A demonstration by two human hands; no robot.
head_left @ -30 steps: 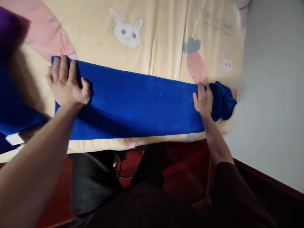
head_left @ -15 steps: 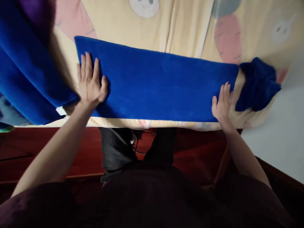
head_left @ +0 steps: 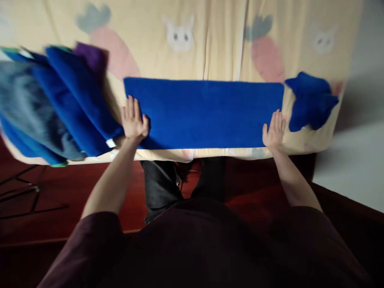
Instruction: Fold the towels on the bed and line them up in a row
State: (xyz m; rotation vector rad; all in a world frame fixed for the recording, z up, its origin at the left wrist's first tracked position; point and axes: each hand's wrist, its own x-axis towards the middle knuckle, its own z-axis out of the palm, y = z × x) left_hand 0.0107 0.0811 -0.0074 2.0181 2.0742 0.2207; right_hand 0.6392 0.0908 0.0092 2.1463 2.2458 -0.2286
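Note:
A blue towel (head_left: 207, 114) lies flat as a long rectangle along the front edge of the bed-like surface. On its left end rests my left hand (head_left: 134, 120), palm down with the fingers stretched out and the thumb apart. My right hand (head_left: 274, 130) lies flat on the right end in the same way, fingers pointing away from me. Neither hand grips the cloth. Just right of the towel is a crumpled blue cloth (head_left: 312, 102), apart from my right hand.
Beside my left hand is a pile of blue cloths (head_left: 81, 108), with a grey cloth (head_left: 36, 104) and a purple cloth (head_left: 91, 58). A cream sheet (head_left: 150, 40) with carrots and rabbits covers the surface. A pale wall (head_left: 360, 140) stands right; a black metal stand (head_left: 34, 192) is at lower left.
The camera view has shifted, so more of the left pile and the sheet shows. Both hands are still flat on the towel's ends, and the towel looks straighter in view.

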